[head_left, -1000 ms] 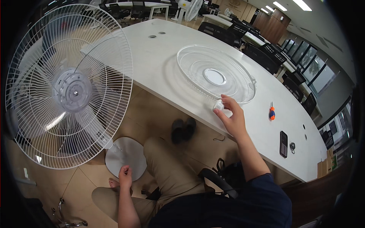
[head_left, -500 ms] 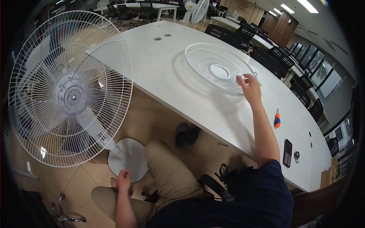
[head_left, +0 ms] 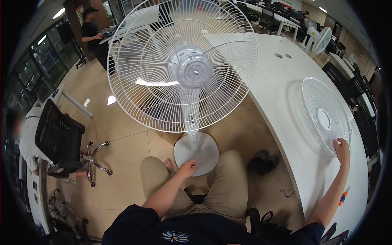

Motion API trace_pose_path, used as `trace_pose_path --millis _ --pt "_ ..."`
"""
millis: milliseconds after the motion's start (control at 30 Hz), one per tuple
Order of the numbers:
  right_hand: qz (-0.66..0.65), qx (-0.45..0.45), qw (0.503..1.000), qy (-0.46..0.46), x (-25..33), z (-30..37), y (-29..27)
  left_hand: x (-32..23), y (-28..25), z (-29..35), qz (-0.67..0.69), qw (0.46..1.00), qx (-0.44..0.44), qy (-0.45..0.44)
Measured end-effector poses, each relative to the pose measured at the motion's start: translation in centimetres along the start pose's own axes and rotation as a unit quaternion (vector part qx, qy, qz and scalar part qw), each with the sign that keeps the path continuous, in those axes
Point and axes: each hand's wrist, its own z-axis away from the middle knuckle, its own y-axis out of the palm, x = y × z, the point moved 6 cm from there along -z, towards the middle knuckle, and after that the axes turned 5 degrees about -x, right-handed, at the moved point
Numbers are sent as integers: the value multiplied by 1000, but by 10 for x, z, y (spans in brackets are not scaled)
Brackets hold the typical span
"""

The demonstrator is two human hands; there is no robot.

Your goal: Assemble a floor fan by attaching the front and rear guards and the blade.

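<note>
A white pedestal fan stands upright before me, its round wire cage facing me. A shaft tip shows at its pale central hub. Low over the round white base, my left hand has its fingers curled in; whether they hold anything is hidden. To the right, a loose round grille with a plain centre disc lies on the white table. My right hand is at its near rim, fingertips drawn together; I cannot make out what is between them.
An orange-and-blue screwdriver lies on the white table near my right forearm. Dark shoes sit on the floor below the table edge. A black office chair and a seated person are at left; another person stands farther back.
My view has swung left, so the fan now stands near the middle. The white round piece seen earlier at my right fingertips no longer shows clearly. My left hand stays low by the fan base.
</note>
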Motion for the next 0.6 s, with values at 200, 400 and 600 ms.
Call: trace_pose_path --millis 200,400,600 --pt "49 -18 998 -34 23 2 -13 -10 -11 6 13 1000 -6 4" --pt "-82 -163 962 -205 200 64 -45 -22 -25 8 50 999 -16 0" --pt "-158 -123 863 -463 407 177 5 -15 -19 -3 48 999 -8 16"
